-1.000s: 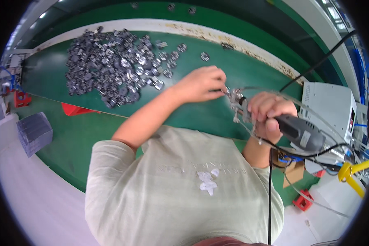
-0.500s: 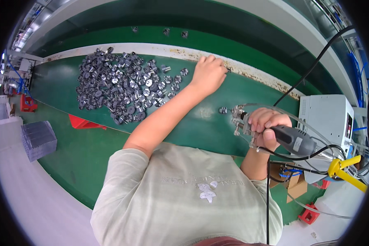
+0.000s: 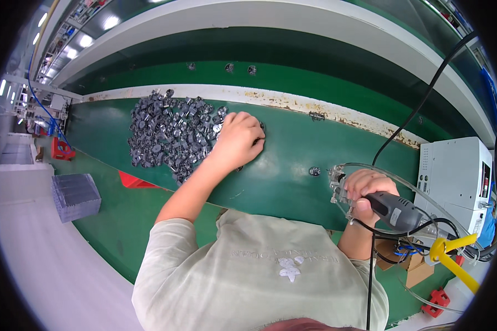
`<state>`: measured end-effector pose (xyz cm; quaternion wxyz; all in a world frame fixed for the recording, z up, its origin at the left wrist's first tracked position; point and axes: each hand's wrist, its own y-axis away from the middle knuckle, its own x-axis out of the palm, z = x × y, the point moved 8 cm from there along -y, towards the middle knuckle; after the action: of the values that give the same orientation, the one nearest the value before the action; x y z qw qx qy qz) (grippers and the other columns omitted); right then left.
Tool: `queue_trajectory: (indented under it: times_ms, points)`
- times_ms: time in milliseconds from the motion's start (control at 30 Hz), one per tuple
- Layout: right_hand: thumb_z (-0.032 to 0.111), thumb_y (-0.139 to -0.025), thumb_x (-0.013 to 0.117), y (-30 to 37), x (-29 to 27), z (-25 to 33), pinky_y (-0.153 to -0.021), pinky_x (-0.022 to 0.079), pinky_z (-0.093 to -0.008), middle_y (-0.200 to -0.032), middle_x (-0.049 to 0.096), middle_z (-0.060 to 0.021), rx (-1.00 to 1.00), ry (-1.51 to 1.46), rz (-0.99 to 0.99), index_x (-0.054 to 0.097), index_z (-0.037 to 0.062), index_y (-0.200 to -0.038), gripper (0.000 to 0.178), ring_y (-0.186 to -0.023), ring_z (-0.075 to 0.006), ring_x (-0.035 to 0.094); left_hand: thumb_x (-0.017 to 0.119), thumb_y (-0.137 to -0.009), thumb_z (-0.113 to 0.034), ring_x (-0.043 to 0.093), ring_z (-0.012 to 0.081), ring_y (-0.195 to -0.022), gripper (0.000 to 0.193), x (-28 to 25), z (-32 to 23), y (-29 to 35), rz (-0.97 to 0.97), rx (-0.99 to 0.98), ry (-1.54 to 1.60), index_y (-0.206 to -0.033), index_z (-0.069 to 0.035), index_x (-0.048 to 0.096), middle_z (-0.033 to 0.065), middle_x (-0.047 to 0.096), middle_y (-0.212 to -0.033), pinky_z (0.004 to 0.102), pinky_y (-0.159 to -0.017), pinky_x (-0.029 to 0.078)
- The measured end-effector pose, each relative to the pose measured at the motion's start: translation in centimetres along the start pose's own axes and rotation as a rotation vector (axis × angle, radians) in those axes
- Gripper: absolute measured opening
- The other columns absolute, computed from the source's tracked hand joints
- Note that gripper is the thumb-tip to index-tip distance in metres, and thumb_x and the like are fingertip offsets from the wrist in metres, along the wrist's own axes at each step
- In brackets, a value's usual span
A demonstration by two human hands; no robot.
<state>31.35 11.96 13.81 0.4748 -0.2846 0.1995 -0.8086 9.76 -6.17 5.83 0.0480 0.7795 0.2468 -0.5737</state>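
My left hand (image 3: 239,140) curls over the right edge of a heap of small black-and-silver parts (image 3: 174,132) on the green bench. Its fingers point down among the outlying pieces, and what lies under them is hidden. A small dark part (image 3: 262,126) shows just beyond its fingertips. My right hand (image 3: 370,190) wraps around a grey-and-black power screwdriver (image 3: 395,211) with a clear tube and black cable. The clear nose (image 3: 337,179) of the tool points left, a short gap from a single part (image 3: 315,171). Another dark part (image 3: 316,116) rests against the white ledge.
A light grey machine box (image 3: 450,182) stands to the right, near a yellow bracket (image 3: 444,251). The worn white ledge (image 3: 270,99) borders the back of the bench, with several parts on the green surface behind it. Red stools (image 3: 439,302) and a grey crate (image 3: 76,197) are on the floor.
My left hand has come left from the back ledge to the heap's edge; a dark part now shows on the ledge where it was. The view has shifted; my right hand keeps its grip.
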Motion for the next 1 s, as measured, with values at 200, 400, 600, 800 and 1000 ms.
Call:
queue_trajectory:
  times_ms: [200,400,600,800,1000]
  points:
    - [0.007,-0.078,0.081,-0.2,-0.3,0.7,-0.056,0.051,-0.0351,-0.068,0.06,-0.0083,-0.003,-0.019,-0.012,0.056,0.0023,-0.092,0.028,-0.056,-0.0205,0.057,0.074,-0.083,-0.034,0.056,0.0352,-0.115,0.036,-3.1,10.9,-8.9,-0.253,-0.268,-0.194,-0.111,-0.012,0.067,0.0134,0.059,-0.126,0.0514,-0.096,0.045]
    - [0.003,-0.079,0.079,0.5,-0.7,1.0,-0.058,0.052,-0.0358,-0.068,0.059,-0.0089,-0.01,-0.037,0.012,0.056,0.0015,-0.093,0.026,-0.059,-0.021,0.057,0.066,-0.094,-0.04,0.052,0.0396,-0.119,0.043,4.0,19.1,-11.5,0.026,-0.402,-0.217,-0.123,-0.01,0.058,0.0188,0.052,-0.132,0.0529,-0.1,0.045]
    - [0.0,-0.083,0.074,0.2,-0.8,1.0,-0.057,0.051,-0.0364,-0.068,0.057,-0.0075,-0.006,-0.031,-0.008,0.053,0.0019,-0.094,0.024,-0.058,-0.0198,0.055,0.065,-0.097,-0.023,0.06,0.0332,-0.095,0.022,3.3,15.1,-11.7,0.048,-0.146,0.057,-0.102,-0.001,0.061,0.0168,0.061,-0.101,0.0404,-0.085,0.049]
    - [0.006,-0.087,0.074,0.4,-0.9,0.2,-0.054,0.051,-0.0362,-0.065,0.056,-0.0078,0.008,0.001,-0.039,0.05,0.0039,-0.092,0.024,-0.053,-0.0188,0.054,0.068,-0.092,-0.021,0.06,0.0337,-0.102,0.02,0.8,1.5,-4.3,0.122,0.083,0.104,-0.104,-0.004,0.064,0.0138,0.062,-0.103,0.0416,-0.089,0.047]
    - [0.002,-0.086,0.075,-0.3,-0.5,0.1,-0.054,0.052,-0.0356,-0.065,0.056,-0.0068,-0.039,-0.014,0.028,0.051,0.0036,-0.091,0.024,-0.053,-0.0174,0.054,0.071,-0.088,-0.019,0.055,0.0307,-0.117,0.025,0.4,1.5,-1.1,0.111,0.022,-0.081,-0.11,-0.008,0.066,0.0096,0.062,-0.116,0.0428,-0.099,0.042]
